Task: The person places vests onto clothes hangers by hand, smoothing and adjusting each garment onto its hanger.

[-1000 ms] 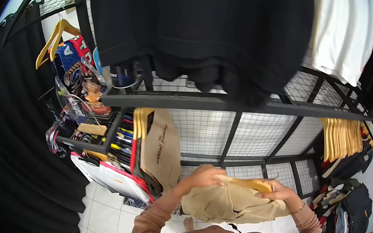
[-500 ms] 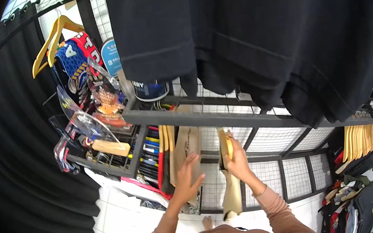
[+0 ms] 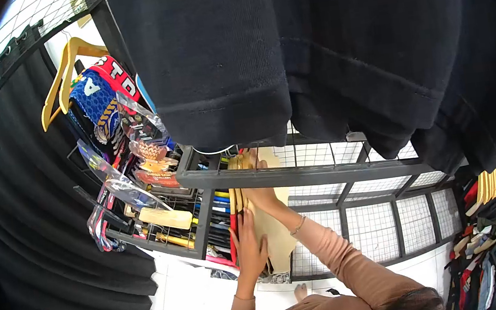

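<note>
My left hand (image 3: 249, 248) is open, its spread fingers lying against the front of the hanging clothes beside the beige garment. My right hand (image 3: 258, 181) reaches up to the wooden hangers (image 3: 237, 184) under the black rack bar, its fingers partly behind the bar and blurred, so their hold is unclear. The beige garment (image 3: 278, 231) hangs at the right end of the row, beside my right wrist. Darker garments with blue, yellow and red parts (image 3: 222, 219) hang to its left.
Black garments (image 3: 310, 56) hang low over the rack bar (image 3: 317, 173). To the left are a shelf with clear-wrapped items (image 3: 149, 148) and a black curtain (image 3: 52, 208). More wooden hangers (image 3: 495, 179) and piled clothes (image 3: 483, 263) are at the right.
My right hand has carried the beige garment on its hanger left to the hanging row. My left hand has moved onto the row's clothes. The view has shifted closer to the rack.
</note>
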Demonstrator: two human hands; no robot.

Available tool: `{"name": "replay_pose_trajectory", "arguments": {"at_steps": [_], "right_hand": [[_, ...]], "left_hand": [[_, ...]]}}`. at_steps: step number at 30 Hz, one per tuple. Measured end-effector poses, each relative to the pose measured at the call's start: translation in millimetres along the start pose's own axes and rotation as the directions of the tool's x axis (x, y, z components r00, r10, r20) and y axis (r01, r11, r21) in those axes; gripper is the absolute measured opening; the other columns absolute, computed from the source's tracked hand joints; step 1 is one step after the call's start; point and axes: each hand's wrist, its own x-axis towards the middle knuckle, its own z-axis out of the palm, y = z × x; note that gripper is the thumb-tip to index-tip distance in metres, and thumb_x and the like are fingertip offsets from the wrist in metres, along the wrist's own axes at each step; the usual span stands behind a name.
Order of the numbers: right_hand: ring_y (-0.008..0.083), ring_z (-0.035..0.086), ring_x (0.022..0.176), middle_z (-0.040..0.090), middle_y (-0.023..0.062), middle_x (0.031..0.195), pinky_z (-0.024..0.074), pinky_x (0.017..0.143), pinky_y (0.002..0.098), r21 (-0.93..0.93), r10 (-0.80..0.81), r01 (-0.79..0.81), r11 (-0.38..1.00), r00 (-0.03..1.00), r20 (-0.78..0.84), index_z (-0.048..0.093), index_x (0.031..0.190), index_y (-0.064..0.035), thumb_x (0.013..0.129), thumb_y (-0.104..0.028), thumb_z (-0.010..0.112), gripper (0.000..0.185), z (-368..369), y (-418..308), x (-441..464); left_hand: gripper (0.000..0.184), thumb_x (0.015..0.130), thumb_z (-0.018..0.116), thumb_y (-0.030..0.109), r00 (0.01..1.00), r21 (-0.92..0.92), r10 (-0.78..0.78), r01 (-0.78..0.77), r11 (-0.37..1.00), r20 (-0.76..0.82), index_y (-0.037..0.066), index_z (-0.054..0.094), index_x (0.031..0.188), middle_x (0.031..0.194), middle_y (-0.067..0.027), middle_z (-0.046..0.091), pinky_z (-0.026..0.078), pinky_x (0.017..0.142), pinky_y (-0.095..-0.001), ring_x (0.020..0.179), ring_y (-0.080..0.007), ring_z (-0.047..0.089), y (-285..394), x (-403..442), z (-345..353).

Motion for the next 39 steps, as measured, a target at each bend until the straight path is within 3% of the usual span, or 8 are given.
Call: {"name": "replay_pose_trajectory", "arguments": {"at_steps": [6,10,13,21,26,29,33,39], "right_hand": [[0.0368,0.046,0.088,0.048,0.0280,0.107,0.0415,0.078,0.0458,-0.120,-0.051,0.061,0.991,0.995,0.081,0.014,0.139,0.0067,0.073,-0.015,0.066,0.086,17.9,28.6,-10.0],[0.0363,0.044,0.087,0.022,0.0285,0.141,0.0416,0.078,0.0436,-0.174,0.109,-0.085,0.981,0.985,0.132,0.053,0.112,0.0044,0.077,-0.013,0.058,0.039,26.5,39.0,-9.8],[0.0421,0.045,0.103,0.031,0.0325,0.132,0.0393,0.084,0.0465,0.070,-0.136,0.124,0.990,0.969,0.206,0.005,0.140,0.0056,0.080,-0.026,0.061,0.088,1.3,40.8,-4.7],[0.0357,0.052,0.091,0.041,0.0243,0.118,0.0428,0.084,0.0411,0.005,0.305,-0.314,0.950,0.927,0.220,0.031,0.136,-0.0033,0.087,-0.040,0.056,0.067,-172.8,105.3,-172.7],[0.0406,0.047,0.110,0.048,0.0282,0.117,0.0403,0.092,0.0455,-0.375,0.895,-0.819,0.434,0.441,0.073,0.037,0.132,-0.0003,0.086,-0.049,0.051,0.069,-302.1,145.2,-447.6],[0.0405,0.050,0.106,0.055,0.0276,0.108,0.0423,0.088,0.0507,-0.363,0.981,-0.930,0.049,0.113,-0.159,0.054,0.111,0.0022,0.082,-0.047,0.055,0.057,-383.6,98.9,-612.7],[0.0389,0.057,0.097,0.061,0.0247,0.100,0.0465,0.082,0.0459,0.216,0.528,-0.832,-0.512,-0.502,-0.685,0.060,0.092,0.0014,0.080,-0.042,0.059,0.045,-434.4,-19.9,-794.3],[0.0388,0.060,0.090,0.063,0.0237,0.098,0.0489,0.078,0.0409,0.861,0.115,-0.396,-0.320,-0.918,-0.380,0.060,0.090,0.0012,0.081,-0.035,0.060,0.037,-431.5,-181.8,-924.2]], "left_hand": [[0.073,0.078,0.052,0.001,0.998,0.150,-0.033,0.024,0.988,0.058,0.001,0.015,0.142,0.148,-0.0165,0.018,0.008,0.105,-0.0587,0.138,-0.0320,0.013,-17.5,-1.0,4.1],[0.077,0.078,0.053,0.003,0.998,0.274,-0.032,0.016,0.961,0.053,0.003,0.011,0.143,0.148,-0.0156,0.016,0.008,0.104,-0.0609,0.138,-0.0319,0.013,-11.1,-0.9,7.2],[0.079,0.078,0.053,0.002,0.996,0.345,-0.057,0.029,0.938,0.071,0.004,0.009,0.143,0.149,-0.0157,0.014,0.006,0.104,-0.0625,0.138,-0.0307,0.011,-7.7,-2.6,11.5],[0.083,0.075,0.059,0.011,0.983,0.451,-0.040,0.118,0.885,-0.178,0.007,0.012,0.144,0.151,-0.0170,0.003,-0.001,0.100,-0.0675,0.139,-0.0344,0.003,45.6,-11.4,61.0],[0.083,0.074,0.062,0.017,0.946,0.269,0.260,-0.305,0.913,0.193,0.006,0.017,0.143,0.150,-0.0202,0.001,0.002,0.099,-0.0688,0.138,-0.0383,0.003,141.7,-38.7,155.9],[0.082,0.073,0.064,0.021,0.673,0.041,0.441,-0.572,0.819,0.593,0.010,0.021,0.142,0.150,-0.0180,-0.003,0.001,0.097,-0.0710,0.138,-0.0366,0.000,167.8,-71.9,265.9],[0.079,0.074,0.065,0.028,0.240,-0.038,0.319,-0.743,0.668,0.917,0.013,0.026,0.141,0.150,-0.0163,-0.009,0.001,0.097,-0.0714,0.138,-0.0355,-0.006,168.2,-133.4,392.4],[0.078,0.073,0.057,0.036,0.091,0.212,-0.217,-0.735,0.644,0.972,0.015,0.027,0.141,0.149,-0.0187,-0.011,0.003,0.100,-0.0691,0.138,-0.0355,-0.009,206.2,-234.7,487.9]]}}
